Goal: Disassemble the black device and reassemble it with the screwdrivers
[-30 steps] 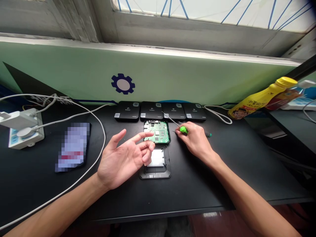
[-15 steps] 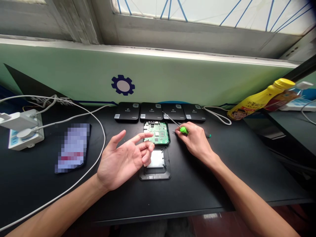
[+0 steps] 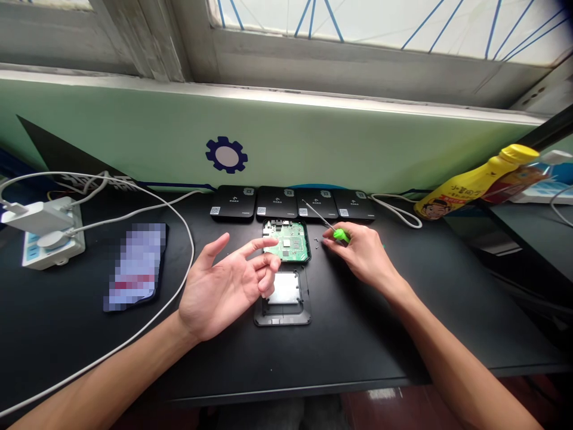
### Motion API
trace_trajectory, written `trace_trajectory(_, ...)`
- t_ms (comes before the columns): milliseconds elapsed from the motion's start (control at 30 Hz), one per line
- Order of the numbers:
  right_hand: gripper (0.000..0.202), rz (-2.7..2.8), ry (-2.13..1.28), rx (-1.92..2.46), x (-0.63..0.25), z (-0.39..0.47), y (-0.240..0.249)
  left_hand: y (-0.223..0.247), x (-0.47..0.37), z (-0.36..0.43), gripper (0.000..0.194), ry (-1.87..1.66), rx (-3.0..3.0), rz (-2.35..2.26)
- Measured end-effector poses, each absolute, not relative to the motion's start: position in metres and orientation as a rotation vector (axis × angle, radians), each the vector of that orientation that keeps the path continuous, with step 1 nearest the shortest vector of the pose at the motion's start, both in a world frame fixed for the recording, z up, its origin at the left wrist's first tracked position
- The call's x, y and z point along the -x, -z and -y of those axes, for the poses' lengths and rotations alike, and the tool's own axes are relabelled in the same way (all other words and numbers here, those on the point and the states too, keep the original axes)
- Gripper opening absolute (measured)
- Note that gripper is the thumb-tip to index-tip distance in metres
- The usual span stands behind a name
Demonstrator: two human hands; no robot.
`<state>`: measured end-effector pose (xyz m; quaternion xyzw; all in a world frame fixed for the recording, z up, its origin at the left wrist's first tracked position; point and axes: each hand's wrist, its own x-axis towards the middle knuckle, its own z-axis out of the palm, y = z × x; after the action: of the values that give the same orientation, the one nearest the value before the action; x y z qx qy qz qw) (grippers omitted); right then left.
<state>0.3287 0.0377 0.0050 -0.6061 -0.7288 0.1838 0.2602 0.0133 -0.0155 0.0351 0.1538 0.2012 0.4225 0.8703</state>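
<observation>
My left hand (image 3: 226, 289) hovers palm up with the thumb and index finger stretched out and the other fingers partly curled; I see nothing in it. Its fingertips overlap the view of a green circuit board (image 3: 298, 243) in an open black case. Nearer me lies a black cover (image 3: 283, 319) with a silvery metal plate (image 3: 285, 288). My right hand (image 3: 367, 254) is closed round a screwdriver (image 3: 341, 235) with a bright green handle, its thin shaft pointing up and left. Several tiny screws (image 3: 317, 240) lie on the table just left of the right fingertips.
Several closed black boxes (image 3: 233, 203) stand in a row along the green partition (image 3: 313, 149). At left are a phone (image 3: 136, 266), a white power strip (image 3: 54, 248) and a looping white cable (image 3: 193, 251). A yellow bottle (image 3: 474, 182) leans at the right.
My right hand has drawn back slightly to the right with the screwdriver, and the small screws show uncovered on the table. The left hand keeps nearly the same pose.
</observation>
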Motion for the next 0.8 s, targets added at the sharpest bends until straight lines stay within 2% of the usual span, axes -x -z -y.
trace_trajectory(800, 0.013, 2.04, -0.482, 1.575, -0.3304, -0.0384, 0.0007, -0.0344, -0.0135, 0.0159, 0.064, -0.88, -0.33, -0.432)
